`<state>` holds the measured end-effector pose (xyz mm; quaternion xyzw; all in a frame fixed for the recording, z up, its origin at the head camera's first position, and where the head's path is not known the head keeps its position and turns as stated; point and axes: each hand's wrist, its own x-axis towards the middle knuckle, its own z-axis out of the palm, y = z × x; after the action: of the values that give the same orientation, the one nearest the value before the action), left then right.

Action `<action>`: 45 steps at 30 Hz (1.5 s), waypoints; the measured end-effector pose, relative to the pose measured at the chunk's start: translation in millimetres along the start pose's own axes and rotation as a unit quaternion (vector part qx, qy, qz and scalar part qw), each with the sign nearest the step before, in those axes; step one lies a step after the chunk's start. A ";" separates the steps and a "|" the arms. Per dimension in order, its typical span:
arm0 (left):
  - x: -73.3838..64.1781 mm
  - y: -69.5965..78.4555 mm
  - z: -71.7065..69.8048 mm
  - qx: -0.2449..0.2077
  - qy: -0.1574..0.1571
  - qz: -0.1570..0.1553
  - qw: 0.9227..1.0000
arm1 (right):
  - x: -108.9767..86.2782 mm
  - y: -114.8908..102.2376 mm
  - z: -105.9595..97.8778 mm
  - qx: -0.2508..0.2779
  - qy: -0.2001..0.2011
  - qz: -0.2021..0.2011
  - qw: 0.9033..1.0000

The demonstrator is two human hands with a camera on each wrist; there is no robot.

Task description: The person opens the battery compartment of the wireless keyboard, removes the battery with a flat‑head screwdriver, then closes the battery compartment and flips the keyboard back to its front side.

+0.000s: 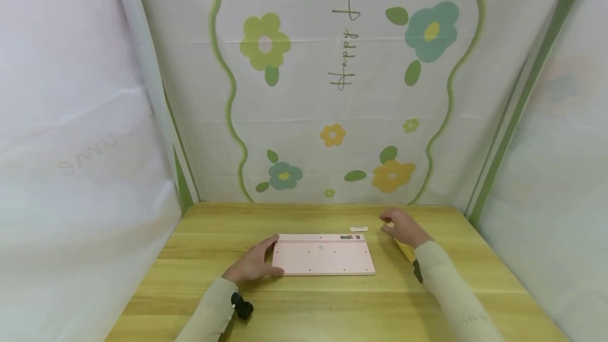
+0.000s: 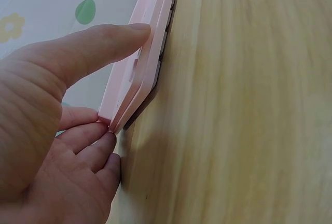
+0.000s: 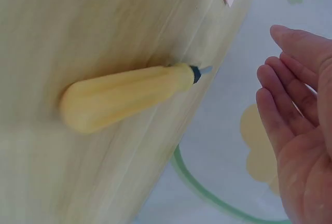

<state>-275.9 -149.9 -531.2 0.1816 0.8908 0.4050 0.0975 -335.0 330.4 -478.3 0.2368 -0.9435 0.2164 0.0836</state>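
A pink keyboard (image 1: 328, 260) lies with its back up on the table, and a small battery slot (image 1: 349, 237) is uncovered near its far right corner. My left hand (image 1: 254, 264) holds the keyboard's left end, thumb at the near corner and fingers at the far one. In the left wrist view, the thumb (image 2: 111, 41) touches the pink edge and key edges show underneath. My right hand (image 1: 402, 227) is raised with loosely bent fingers and nothing in them. Below it lies a yellow-handled screwdriver (image 3: 124, 95) with a short metal tip, partly hidden in the head view.
A small pale cover (image 1: 359, 229) lies just beyond the keyboard's far right corner. The wooden table (image 1: 285, 307) meets a flower-printed cloth (image 1: 304, 94) at the back, and white cloth hangs on both sides.
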 end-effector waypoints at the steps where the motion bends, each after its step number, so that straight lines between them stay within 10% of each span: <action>1: -0.4 0.2 0.1 0.000 -0.001 0.001 1.000 | -3.6 1.3 -0.8 0.003 0.005 0.003 1.000; 22: -0.8 -2.5 1.5 -0.005 -0.002 -0.001 1.000 | -66.3 18.9 1.9 0.035 0.004 0.121 0.992; 45: 2.6 -4.4 1.3 0.006 0.001 0.006 1.000 | -58.9 20.3 21.5 -0.007 -0.005 0.171 0.985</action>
<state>-278.9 -150.7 -535.4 0.1869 0.8924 0.4001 0.0930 -294.5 361.0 -520.2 0.0726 -0.9720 0.2196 0.0421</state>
